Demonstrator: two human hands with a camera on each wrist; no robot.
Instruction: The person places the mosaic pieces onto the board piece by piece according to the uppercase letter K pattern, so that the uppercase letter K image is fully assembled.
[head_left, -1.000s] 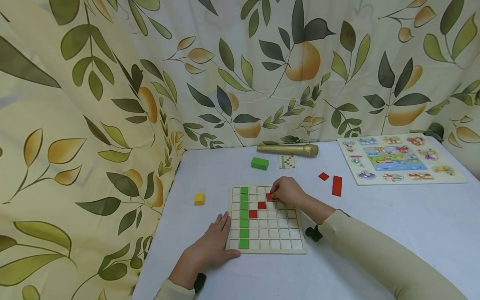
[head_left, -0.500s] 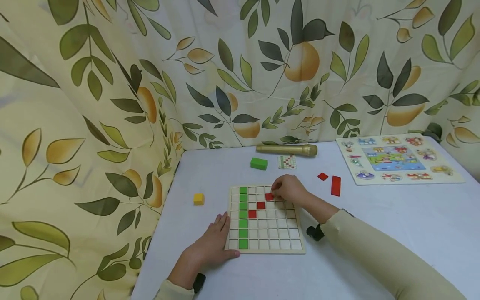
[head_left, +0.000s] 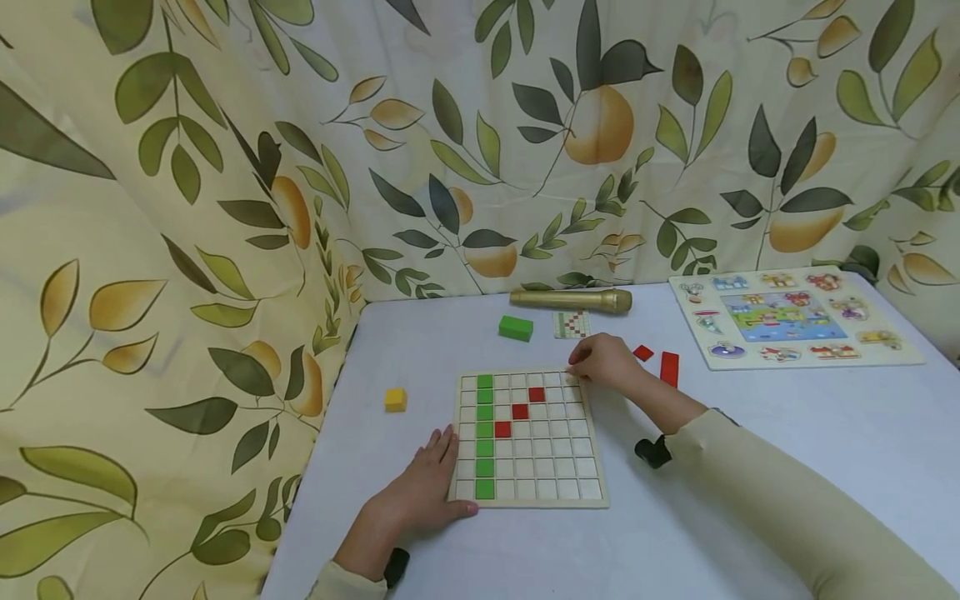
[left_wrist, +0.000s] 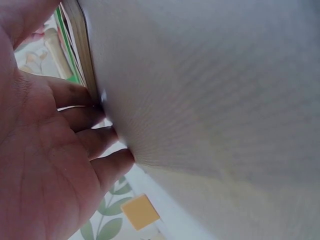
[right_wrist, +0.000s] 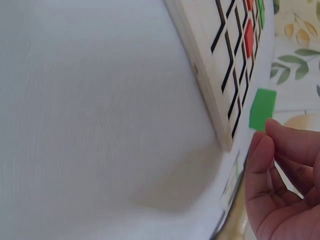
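A wooden grid board (head_left: pixel 532 508) lies on the table. Green square tiles (head_left: pixel 485 448) fill one column near its left side, and three red tiles (head_left: pixel 520 412) form a diagonal. My left hand (head_left: pixel 420 487) rests along the board's left edge, fingers extended and thumb at the near corner. In the left wrist view its fingertips (left_wrist: pixel 125 156) touch the table beside the board's edge. Over the board's far right corner, my right hand (head_left: pixel 606 362) hovers with loosely bent fingers. Thumb and index tips (right_wrist: pixel 262 150) come together in the right wrist view, with nothing visible between them.
Right of the board lie a stack of red tiles (head_left: pixel 670 369) and a red tile (head_left: pixel 642 353). Behind it are a green block (head_left: pixel 516 328), a pattern card (head_left: pixel 572 325) and a gold microphone (head_left: pixel 572 300). A yellow block (head_left: pixel 395 400) sits left; a picture puzzle (head_left: pixel 885 358) far right.
My right hand has drawn away from the third red tile, moving right and to the far corner, leaving that tile in its square. The left hand stays put.
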